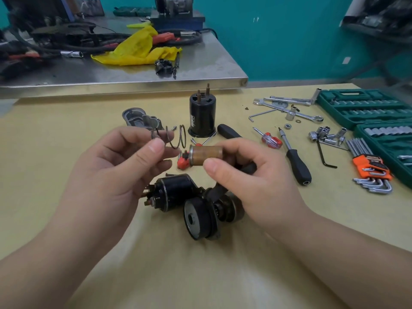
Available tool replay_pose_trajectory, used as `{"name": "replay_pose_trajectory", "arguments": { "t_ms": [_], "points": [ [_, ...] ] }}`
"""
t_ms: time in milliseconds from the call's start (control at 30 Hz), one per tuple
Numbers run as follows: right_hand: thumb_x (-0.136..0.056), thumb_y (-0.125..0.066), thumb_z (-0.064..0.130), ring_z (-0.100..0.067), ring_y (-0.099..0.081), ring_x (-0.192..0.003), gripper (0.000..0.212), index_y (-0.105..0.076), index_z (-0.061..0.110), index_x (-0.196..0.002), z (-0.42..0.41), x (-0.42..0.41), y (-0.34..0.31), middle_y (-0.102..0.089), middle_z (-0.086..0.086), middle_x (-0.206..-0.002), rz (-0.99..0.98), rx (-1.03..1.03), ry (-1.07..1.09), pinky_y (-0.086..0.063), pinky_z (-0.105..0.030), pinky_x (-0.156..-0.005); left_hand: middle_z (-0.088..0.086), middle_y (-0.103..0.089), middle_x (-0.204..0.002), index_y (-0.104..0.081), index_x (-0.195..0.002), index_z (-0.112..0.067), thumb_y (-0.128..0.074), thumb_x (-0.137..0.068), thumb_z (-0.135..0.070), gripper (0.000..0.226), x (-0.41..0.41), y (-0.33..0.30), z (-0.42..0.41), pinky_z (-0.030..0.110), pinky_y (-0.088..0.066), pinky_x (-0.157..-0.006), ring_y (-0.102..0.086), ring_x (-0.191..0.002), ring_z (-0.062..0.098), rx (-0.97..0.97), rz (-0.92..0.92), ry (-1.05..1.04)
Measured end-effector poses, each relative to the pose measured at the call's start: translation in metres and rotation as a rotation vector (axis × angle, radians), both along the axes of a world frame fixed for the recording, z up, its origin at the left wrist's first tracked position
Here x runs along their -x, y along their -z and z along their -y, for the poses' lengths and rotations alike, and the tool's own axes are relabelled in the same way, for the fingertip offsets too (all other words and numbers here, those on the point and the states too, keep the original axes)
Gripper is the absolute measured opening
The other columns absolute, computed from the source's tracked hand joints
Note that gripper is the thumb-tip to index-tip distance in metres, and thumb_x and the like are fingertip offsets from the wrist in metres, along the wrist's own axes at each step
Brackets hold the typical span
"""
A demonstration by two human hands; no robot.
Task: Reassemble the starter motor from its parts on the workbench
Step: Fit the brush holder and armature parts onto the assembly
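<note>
Between the fingers of the right hand (243, 172), held above the bench (66, 134), sat the plunger (206, 155), a short copper-brown cylinder with a metal collar at its left end, pinched by thumb below and fingers behind. Just left of it, the left hand (107, 172) pinched one end of the spring (172, 139) between thumb and forefinger, its free coils pointing toward the plunger but apart from it. The spring looked light and springy, likely to flex or flick away if gripped only at one coil, so a hold near its end turn suited threading it on; the plunger seemed solid, smooth and possibly greasy, best held round its middle as it was. Below both hands, on the bench, lay the solenoid body (171, 192) and, touching it, the drive assembly (207, 215). Beyond the fingers stood the black motor housing (202, 118) upright, with the grey end cover (140, 119) to its left. Farther right lay a black-handled screwdriver (294, 161), hex keys (372, 172) and a green socket case (365, 108).
</note>
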State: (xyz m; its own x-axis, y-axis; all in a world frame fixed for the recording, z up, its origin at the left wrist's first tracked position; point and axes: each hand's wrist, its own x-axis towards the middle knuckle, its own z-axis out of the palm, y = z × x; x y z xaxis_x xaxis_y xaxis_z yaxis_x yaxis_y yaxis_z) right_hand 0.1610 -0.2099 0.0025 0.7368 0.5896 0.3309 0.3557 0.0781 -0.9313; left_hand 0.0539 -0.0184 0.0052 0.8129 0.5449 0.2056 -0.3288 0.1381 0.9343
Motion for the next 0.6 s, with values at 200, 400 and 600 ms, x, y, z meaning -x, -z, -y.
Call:
{"name": "replay_pose_trajectory", "arguments": {
  "t_ms": [200, 400, 600],
  "points": [
    [-0.091, -0.076, 0.026, -0.013, -0.072, -0.072, 0.008, -0.079, 0.031, -0.097, -0.001, -0.005, 0.002, -0.073, 0.014, -0.076, -0.045, -0.095, 0.005, -0.056, -0.022, -0.065, 0.017, -0.079, -0.115, -0.076, -0.116, -0.022, -0.098, -0.066, -0.041, 0.058, 0.000, 0.000, -0.001, 0.033, -0.063, -0.085, -0.079, -0.102, 0.038, 0.063, 0.020, 0.054],
    [-0.081, -0.076, 0.031, -0.021, -0.048, -0.069, 0.028, -0.072, 0.009, -0.098, -0.005, -0.014, 0.003, -0.062, -0.018, -0.093, -0.478, -0.336, -0.102, -0.034, -0.026, -0.052, 0.016, -0.079, -0.114, -0.081, -0.119, -0.016, -0.097, -0.065, -0.043, 0.062, 0.003, -0.002, 0.004, 0.033, -0.062, -0.087, -0.077, -0.104, 0.037, 0.075, -0.003, 0.091],
    [-0.092, -0.070, 0.027, -0.017, -0.058, -0.066, 0.015, -0.064, 0.014, -0.097, -0.003, -0.023, 0.002, -0.074, -0.024, -0.111, -0.651, -0.383, -0.071, -0.048, -0.024, -0.054, 0.014, -0.077, -0.116, -0.081, -0.123, -0.016, -0.097, -0.065, -0.044, 0.066, 0.004, -0.003, 0.008, 0.037, -0.062, -0.088, -0.076, -0.108, 0.040, 0.083, -0.016, 0.111]
  ]
}}
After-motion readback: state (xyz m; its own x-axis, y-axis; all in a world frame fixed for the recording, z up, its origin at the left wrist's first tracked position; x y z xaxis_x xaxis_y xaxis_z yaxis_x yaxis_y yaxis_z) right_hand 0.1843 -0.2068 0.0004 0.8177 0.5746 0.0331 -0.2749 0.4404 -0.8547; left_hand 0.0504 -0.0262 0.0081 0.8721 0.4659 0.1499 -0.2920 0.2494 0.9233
